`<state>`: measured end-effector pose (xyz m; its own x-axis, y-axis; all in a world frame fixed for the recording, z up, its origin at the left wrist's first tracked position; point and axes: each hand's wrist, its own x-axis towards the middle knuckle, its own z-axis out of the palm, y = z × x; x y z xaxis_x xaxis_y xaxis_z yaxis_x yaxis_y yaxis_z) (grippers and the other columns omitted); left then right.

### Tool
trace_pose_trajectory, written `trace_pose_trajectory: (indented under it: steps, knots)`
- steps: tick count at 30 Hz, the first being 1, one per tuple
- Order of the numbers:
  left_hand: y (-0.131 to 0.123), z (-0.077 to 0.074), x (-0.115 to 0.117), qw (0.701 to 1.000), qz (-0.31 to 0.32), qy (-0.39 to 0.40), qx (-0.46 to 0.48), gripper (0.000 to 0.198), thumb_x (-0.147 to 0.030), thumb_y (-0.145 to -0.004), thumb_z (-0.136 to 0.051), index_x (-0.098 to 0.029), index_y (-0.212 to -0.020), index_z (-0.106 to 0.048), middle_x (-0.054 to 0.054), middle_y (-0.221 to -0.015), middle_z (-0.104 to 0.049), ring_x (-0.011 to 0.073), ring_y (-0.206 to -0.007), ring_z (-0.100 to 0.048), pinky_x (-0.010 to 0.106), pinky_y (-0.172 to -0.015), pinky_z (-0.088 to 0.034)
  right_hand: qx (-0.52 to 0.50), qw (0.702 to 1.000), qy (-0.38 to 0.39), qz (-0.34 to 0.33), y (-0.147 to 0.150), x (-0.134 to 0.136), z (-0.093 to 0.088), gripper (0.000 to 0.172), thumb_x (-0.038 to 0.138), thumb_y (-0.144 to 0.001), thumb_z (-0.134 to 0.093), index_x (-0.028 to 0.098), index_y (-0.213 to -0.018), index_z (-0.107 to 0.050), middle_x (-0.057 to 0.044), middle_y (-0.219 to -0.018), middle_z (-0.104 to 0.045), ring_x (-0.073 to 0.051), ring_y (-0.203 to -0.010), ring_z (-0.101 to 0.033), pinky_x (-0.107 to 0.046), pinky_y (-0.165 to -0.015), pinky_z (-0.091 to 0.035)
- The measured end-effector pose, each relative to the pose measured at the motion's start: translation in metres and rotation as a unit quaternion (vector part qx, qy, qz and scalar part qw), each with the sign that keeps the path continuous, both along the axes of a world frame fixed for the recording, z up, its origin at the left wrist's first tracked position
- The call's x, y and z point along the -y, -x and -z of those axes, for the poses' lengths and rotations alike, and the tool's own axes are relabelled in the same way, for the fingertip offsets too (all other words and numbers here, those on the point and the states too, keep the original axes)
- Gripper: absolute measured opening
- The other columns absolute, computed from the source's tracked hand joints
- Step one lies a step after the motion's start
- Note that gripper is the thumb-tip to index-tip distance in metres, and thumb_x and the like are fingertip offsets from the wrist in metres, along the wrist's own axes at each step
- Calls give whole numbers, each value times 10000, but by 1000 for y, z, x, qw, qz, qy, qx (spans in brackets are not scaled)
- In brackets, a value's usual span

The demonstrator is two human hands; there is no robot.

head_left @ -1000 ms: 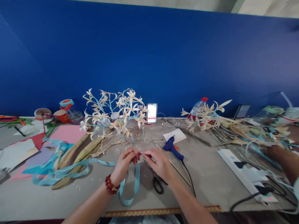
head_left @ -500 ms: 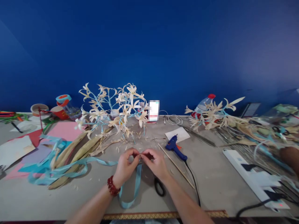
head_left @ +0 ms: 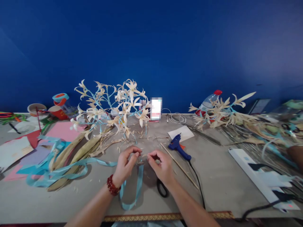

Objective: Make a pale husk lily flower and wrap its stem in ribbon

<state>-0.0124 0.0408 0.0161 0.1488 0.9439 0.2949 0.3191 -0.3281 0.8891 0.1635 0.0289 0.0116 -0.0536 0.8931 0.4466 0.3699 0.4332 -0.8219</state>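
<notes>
My left hand (head_left: 125,164), with a red bead bracelet on its wrist, is closed in a pinch; whatever lies in its fingertips is too small to name. Facing it across a narrow gap, my right hand (head_left: 163,165) pinches too, and a tiny pale sliver shows by its fingertips. Light blue ribbon (head_left: 140,183) loops on the table below my left hand, and its long tail runs left over dried husks (head_left: 88,151). Under my right wrist a black scissors handle (head_left: 162,188) sticks out, the blades hidden. A blue glue gun (head_left: 178,147) lies right of my right hand.
Cream husk flowers on blue stems (head_left: 125,105) stand at the back, more flowers (head_left: 220,112) at right. A thin stick (head_left: 181,167) lies beside the glue gun cord. The power strip (head_left: 255,176) sits at right; another person's hand (head_left: 295,155) shows at the right edge.
My hands have moved apart from fingertips touching to a small gap between them. The view has shifted slightly; the ribbon and glue gun lie as before.
</notes>
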Motion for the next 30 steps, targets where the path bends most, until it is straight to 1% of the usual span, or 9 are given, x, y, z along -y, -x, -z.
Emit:
trace_pose_trajectory:
  steps: [2, 4, 7, 13, 16, 18, 21, 26, 30]
  knots:
    - [-6, -3, 5, 999, 32, -8, -11, 138, -230, -887, -513, -182, -866, -640, 35, -817, -653, 183, -783, -603, 276, -717, -454, 26, 1000, -9, -12, 2, 0, 2, 119, 236, -871, -581, 199, -767, -625, -5, -669, -663, -140, -592, -610, -241, -585, -461]
    - [-11, -3, 9, 999, 32, -24, -35, 129, -212, -875, -525, -182, -795, -621, 29, -774, -632, 178, -752, -589, 274, -703, -446, 47, 999, -24, -12, 5, 2, 4, 109, 229, -870, -581, 200, -772, -622, -4, -674, -663, -140, -596, -610, -246, -597, -458]
    - [-13, 0, 11, 996, 12, -45, -79, 163, -169, -871, -499, -189, -723, -564, 17, -715, -590, 174, -716, -561, 280, -689, -429, 69, 997, -45, 0, 8, 4, 6, 115, 217, -866, -578, 201, -757, -610, -3, -660, -657, -144, -589, -604, -256, -598, -448]
    - [-1, 9, 5, 976, -56, -117, -173, 114, -154, -844, -525, -195, -742, -554, 33, -732, -599, 208, -759, -545, 331, -744, -416, 49, 996, -67, 42, 4, 3, 4, 92, 209, -863, -582, 206, -778, -618, -4, -674, -667, -148, -600, -615, -261, -608, -460]
    - [5, 7, 2, 980, -89, -101, -148, 140, -173, -876, -486, -197, -764, -566, 37, -736, -601, 207, -743, -557, 324, -720, -423, 10, 995, -70, 73, 0, 1, 3, 77, 208, -863, -592, 209, -793, -621, 0, -670, -663, -139, -580, -608, -248, -583, -465]
    - [4, 4, 4, 988, -61, -87, -113, 158, -193, -905, -451, -197, -837, -594, 47, -793, -624, 208, -786, -580, 318, -731, -436, 10, 995, -67, 67, 0, 1, 3, 81, 212, -863, -597, 209, -785, -620, 3, -663, -662, -137, -575, -609, -246, -578, -466]
    - [-5, -1, 9, 991, 0, -83, -102, 120, -220, -895, -493, -197, -908, -610, 53, -850, -641, 211, -833, -588, 320, -763, -442, 31, 996, -66, 41, 4, 3, 4, 90, 214, -865, -589, 206, -781, -620, 1, -669, -667, -140, -590, -618, -251, -596, -472]
    - [-16, 1, 14, 991, -6, -79, -106, 157, -166, -867, -487, -198, -733, -561, 28, -723, -599, 189, -737, -557, 304, -714, -429, 59, 995, -76, 31, 9, 6, 5, 103, 217, -867, -571, 204, -775, -617, -7, -670, -672, -146, -593, -619, -268, -608, -472]
    - [-8, 6, 10, 995, -43, -54, -77, 187, -171, -854, -477, -196, -683, -549, 7, -662, -570, 171, -666, -541, 278, -642, -418, 51, 994, -85, 48, 5, 6, 2, 106, 219, -867, -573, 212, -771, -616, -9, -666, -669, -150, -597, -614, -274, -614, -473]
